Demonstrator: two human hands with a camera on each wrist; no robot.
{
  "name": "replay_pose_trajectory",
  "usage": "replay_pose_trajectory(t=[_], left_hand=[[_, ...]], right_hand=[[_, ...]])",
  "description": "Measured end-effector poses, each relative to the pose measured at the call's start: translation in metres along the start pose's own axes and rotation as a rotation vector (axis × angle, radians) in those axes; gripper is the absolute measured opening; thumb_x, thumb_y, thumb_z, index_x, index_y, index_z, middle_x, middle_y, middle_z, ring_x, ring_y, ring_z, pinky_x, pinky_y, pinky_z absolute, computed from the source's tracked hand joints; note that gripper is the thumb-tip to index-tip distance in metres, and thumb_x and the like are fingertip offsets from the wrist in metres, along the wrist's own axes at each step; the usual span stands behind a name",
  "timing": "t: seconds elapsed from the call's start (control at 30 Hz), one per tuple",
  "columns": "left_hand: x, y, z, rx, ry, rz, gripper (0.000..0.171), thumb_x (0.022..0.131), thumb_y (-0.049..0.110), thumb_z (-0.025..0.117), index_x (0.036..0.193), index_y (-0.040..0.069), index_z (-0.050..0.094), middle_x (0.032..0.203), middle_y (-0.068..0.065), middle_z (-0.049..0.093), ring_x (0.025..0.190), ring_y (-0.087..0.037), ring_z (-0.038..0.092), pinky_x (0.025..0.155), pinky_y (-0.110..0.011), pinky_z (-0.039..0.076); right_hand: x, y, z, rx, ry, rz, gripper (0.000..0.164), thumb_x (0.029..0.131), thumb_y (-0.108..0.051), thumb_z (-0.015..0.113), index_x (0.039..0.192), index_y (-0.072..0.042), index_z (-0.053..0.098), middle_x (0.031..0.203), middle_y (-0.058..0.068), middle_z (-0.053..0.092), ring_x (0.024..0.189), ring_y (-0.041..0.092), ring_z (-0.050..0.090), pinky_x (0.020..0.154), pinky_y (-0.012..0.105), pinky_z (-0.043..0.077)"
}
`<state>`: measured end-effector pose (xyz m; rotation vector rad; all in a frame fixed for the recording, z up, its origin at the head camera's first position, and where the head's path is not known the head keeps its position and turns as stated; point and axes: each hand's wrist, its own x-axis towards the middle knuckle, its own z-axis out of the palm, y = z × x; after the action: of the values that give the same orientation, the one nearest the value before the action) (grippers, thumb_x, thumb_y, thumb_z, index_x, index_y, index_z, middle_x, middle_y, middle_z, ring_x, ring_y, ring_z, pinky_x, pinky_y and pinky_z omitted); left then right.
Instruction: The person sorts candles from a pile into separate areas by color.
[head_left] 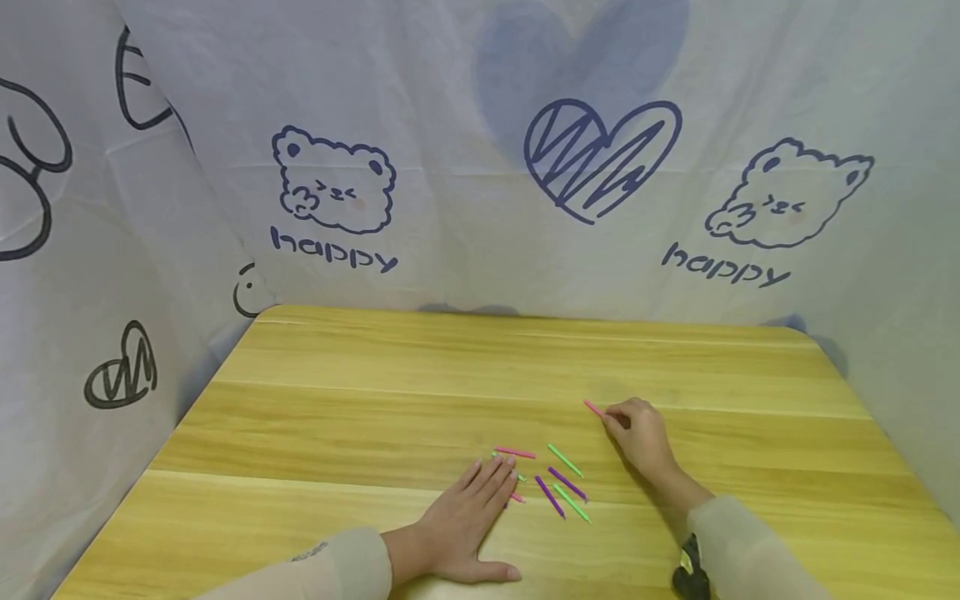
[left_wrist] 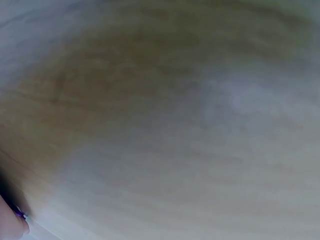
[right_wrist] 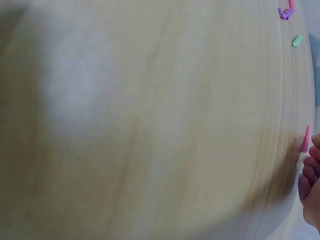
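Observation:
My right hand (head_left: 641, 433) pinches one end of a thin pink stick (head_left: 593, 408) between thumb and fingertips, at the right of the table. The right wrist view catches this hand (right_wrist: 311, 175) at its edge, with the pink stick (right_wrist: 307, 138) jutting out. Palm down, my left hand (head_left: 468, 525) lies with straight fingers over several small sticks. A pink stick (head_left: 516, 497) and a green stick (head_left: 522, 477) show partly from under its fingers; the rest of them is hidden. Just past its fingertips lies another pink stick (head_left: 515, 452).
Between the hands lie loose sticks: a purple stick (head_left: 550, 497), a second purple stick (head_left: 567, 483), a green stick (head_left: 565, 460) and another green stick (head_left: 572, 503). The wooden table (head_left: 375, 367) meets a printed white curtain (head_left: 450, 208) at the back and sides.

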<state>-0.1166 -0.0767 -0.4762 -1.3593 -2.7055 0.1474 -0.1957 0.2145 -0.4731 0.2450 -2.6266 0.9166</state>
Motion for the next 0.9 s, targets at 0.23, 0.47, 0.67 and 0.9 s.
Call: replay_pose_trajectory(t=[0.23, 0.47, 0.67, 0.9], left_hand=[[0.0, -0.001, 0.001, -0.014, -0.011, -0.003, 0.1, 0.082, 0.077, 0.03, 0.147, 0.001, 0.019, 0.155, -0.016, 0.016, 0.144, -0.027, 0.016, 0.114, -0.041, 0.024], [0.0, -0.001, 0.003, -0.01, -0.006, 0.0, 0.1, 0.082, 0.077, 0.03, 0.147, 0.001, 0.019, 0.155, -0.016, 0.016, 0.143, -0.027, 0.016, 0.114, -0.041, 0.024], [0.001, -0.002, 0.003, -0.045, -0.014, 0.006, 0.099, 0.083, 0.075, 0.032, 0.147, 0.001, 0.017, 0.155, -0.016, 0.013, 0.144, -0.027, 0.014, 0.115, -0.042, 0.022], [0.001, -0.003, 0.004, -0.069, -0.004, 0.008, 0.099, 0.084, 0.074, 0.033, 0.147, 0.0, 0.017, 0.155, -0.017, 0.013, 0.144, -0.028, 0.013, 0.115, -0.043, 0.022]], right_hand=[[-0.004, -0.003, -0.001, 0.007, 0.058, -0.033, 0.01, 0.075, 0.002, 0.072, 0.084, 0.007, 0.069, 0.076, 0.013, 0.064, 0.07, 0.021, 0.058, 0.061, 0.025, 0.05], [-0.009, -0.014, -0.004, 0.062, 0.096, -0.063, 0.01, 0.074, 0.006, 0.071, 0.084, 0.006, 0.07, 0.075, 0.011, 0.065, 0.069, 0.021, 0.058, 0.06, 0.023, 0.051], [-0.012, -0.025, -0.004, 0.125, 0.104, -0.101, 0.012, 0.074, 0.006, 0.071, 0.085, 0.005, 0.07, 0.074, 0.007, 0.064, 0.068, 0.01, 0.055, 0.057, 0.019, 0.049], [-0.017, -0.039, -0.001, 0.184, 0.102, -0.121, 0.013, 0.071, 0.009, 0.072, 0.084, 0.005, 0.07, 0.075, 0.007, 0.065, 0.067, 0.011, 0.055, 0.057, 0.018, 0.049]])
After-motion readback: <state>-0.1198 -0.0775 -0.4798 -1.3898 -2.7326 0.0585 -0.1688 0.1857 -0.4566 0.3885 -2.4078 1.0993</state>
